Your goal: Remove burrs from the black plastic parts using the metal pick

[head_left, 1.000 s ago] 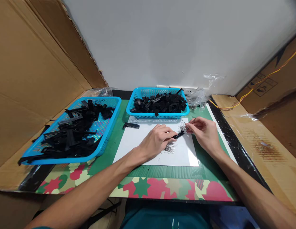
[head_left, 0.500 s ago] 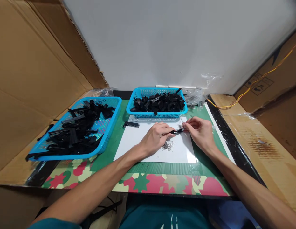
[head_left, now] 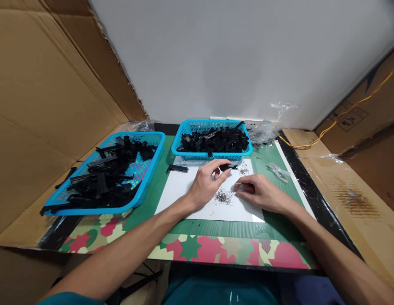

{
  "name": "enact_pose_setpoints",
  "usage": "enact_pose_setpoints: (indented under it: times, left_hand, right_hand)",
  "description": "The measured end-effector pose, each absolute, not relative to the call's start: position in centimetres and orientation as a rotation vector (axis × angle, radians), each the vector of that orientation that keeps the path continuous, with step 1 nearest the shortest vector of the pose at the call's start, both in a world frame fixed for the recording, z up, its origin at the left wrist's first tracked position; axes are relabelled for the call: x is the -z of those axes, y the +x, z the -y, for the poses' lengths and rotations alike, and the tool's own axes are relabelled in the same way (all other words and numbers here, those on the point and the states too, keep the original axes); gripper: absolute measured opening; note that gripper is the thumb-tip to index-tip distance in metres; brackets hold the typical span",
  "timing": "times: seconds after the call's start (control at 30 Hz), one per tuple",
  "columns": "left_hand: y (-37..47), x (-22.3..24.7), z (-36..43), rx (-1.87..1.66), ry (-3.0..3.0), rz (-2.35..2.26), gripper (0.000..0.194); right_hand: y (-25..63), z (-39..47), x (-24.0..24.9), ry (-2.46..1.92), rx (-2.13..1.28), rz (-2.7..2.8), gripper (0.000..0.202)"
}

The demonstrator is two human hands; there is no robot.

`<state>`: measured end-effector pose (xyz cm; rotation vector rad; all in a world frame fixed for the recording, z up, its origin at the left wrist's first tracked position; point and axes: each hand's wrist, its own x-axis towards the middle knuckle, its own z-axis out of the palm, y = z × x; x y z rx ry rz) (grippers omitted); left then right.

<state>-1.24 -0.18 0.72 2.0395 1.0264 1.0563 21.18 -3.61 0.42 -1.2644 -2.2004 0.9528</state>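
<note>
My left hand [head_left: 207, 183] is closed, its thumb and fingers pinching a small black plastic part [head_left: 229, 167] above a white sheet [head_left: 177, 195]. The part's far end points right, and my fingers hide the rest. Beside a pile of small thin metal pieces, perhaps springs [head_left: 224, 196], rests my right hand [head_left: 258, 192]. Its fingers are bent, with thumb and index fingertips slightly apart at the pile's right edge and nothing visible between them. A smaller cluster of metal bits [head_left: 244, 171] lies behind. On the sheet's left edge is another black part [head_left: 178, 168].
A blue basket [head_left: 152, 171] of long black parts stands at left. Another blue basket [head_left: 212, 156] of black pieces is behind the sheet. Clear plastic bags [head_left: 263, 133] lie at back right, a small clear packet [head_left: 278, 173] nearer. Cardboard walls [head_left: 57, 63] flank the table.
My right hand has left the black part and moved down beside the metal pile. My left hand still holds the part, now raised slightly further back.
</note>
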Motion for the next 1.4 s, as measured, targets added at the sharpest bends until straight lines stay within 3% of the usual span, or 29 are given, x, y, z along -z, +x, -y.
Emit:
enact_pose_setpoints:
  times: [0.63,0.93,1.2,1.4]
  left_hand:
    - [-1.3,-0.8,0.3,-0.986,2.013,-0.905,0.011]
    - [-1.3,-0.9,0.2,-0.974,1.985,-0.874,0.014]
    - [-1.3,-1.5,0.4,-0.924,1.895,-0.852,0.01]
    - [-1.0,-1.8,1.3,-0.875,1.819,-0.743,0.023]
  right_hand:
    - [22.4,3.6,-1.7,-1.261,-0.99,2.252,0.018]
    - [21.4,3.7,-1.1,-1.161,-1.062,2.316,0.017]
    - [21.2,4.2,-1.6,-1.106,-1.11,1.796,0.024]
    - [19.9,4.5,-0.7,-1.101,-0.991,1.595,0.022]
